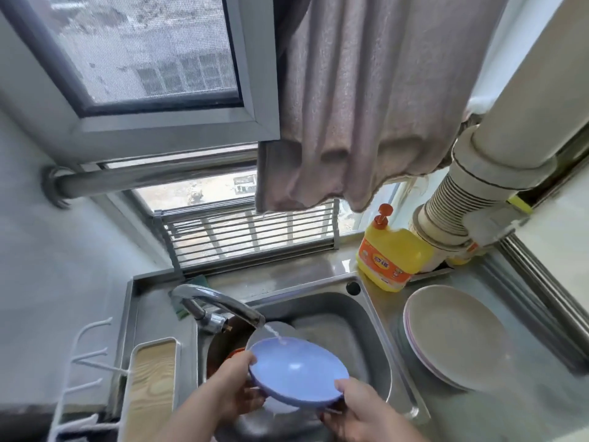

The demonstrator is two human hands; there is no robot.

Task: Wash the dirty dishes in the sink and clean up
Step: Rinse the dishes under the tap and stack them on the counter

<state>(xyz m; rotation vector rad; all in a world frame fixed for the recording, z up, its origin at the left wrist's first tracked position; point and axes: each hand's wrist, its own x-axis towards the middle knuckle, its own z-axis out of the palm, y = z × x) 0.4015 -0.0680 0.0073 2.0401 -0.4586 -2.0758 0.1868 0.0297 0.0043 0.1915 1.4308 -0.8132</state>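
both hands, left hand and right hand, grip a blue plate by opposite rims under the running faucet, rinsing it, likely before stacking it with the plates on the counter.

Blue plate; yellow-orange detergent bottle; beige plates.

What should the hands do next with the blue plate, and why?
Probably tilt the blue plate so the water runs across and off it. Both the left hand and right hand hold it nearly level over the sink, and the tap stream lands only near its far rim.
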